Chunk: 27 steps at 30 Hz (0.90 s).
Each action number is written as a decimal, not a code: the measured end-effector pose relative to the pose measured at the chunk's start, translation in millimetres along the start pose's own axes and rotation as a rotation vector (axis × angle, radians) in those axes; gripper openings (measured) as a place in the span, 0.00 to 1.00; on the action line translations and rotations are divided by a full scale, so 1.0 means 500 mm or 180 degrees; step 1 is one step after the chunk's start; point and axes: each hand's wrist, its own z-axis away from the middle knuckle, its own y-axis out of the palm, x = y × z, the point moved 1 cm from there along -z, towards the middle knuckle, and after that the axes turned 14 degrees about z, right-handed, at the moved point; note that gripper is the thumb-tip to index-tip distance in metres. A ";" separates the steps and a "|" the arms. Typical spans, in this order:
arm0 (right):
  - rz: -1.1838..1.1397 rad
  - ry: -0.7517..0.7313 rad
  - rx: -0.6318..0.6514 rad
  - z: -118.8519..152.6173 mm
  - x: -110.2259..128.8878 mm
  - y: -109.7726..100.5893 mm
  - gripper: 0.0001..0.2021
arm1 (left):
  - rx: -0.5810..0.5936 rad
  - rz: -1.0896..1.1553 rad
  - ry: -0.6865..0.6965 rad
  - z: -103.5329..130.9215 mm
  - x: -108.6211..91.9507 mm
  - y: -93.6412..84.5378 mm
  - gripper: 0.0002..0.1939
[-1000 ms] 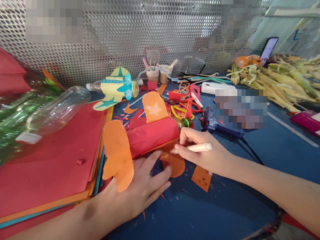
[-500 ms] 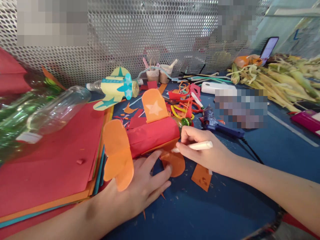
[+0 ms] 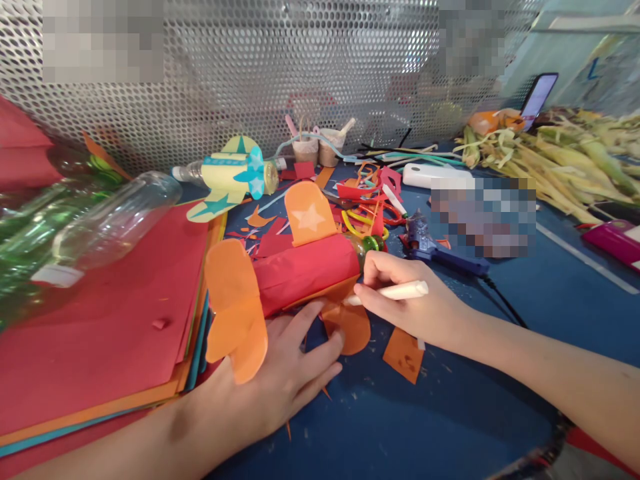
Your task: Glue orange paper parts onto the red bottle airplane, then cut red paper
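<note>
A bottle wrapped in red paper lies on its side like a plane body, its green neck toward the right. One orange wing with a pale star stands up from its far side. Orange tail pieces are fixed at its left end. On the near side, an orange wing spreads low over the table. My left hand rests with fingers spread, its fingertips on that near wing. Pinched in my right hand is a white marker, its tip at the near wing.
Coloured paper sheets are stacked at left beneath a clear plastic bottle. A yellow paper plane lies behind. Paper scraps, a blue glue gun, corn husks and a small orange piece occupy the right side.
My right hand and the white marker have shifted very slightly right. My left hand and the wrapped bottle look nearly the same.
</note>
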 end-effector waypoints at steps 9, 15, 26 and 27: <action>-0.0001 -0.0023 -0.0022 0.000 -0.002 0.001 0.12 | -0.0001 0.0085 0.0055 -0.003 0.005 -0.005 0.16; -0.0013 -0.0044 -0.0010 0.003 -0.002 0.003 0.12 | -0.0092 0.0128 -0.0043 0.003 0.006 0.005 0.16; 0.0036 -0.0013 0.0089 0.002 -0.001 0.001 0.12 | 0.0026 0.0102 0.0098 -0.013 0.005 -0.014 0.17; 0.0028 -0.0019 0.0097 0.003 -0.001 0.001 0.12 | 0.0019 0.0106 0.0104 -0.013 0.005 -0.014 0.17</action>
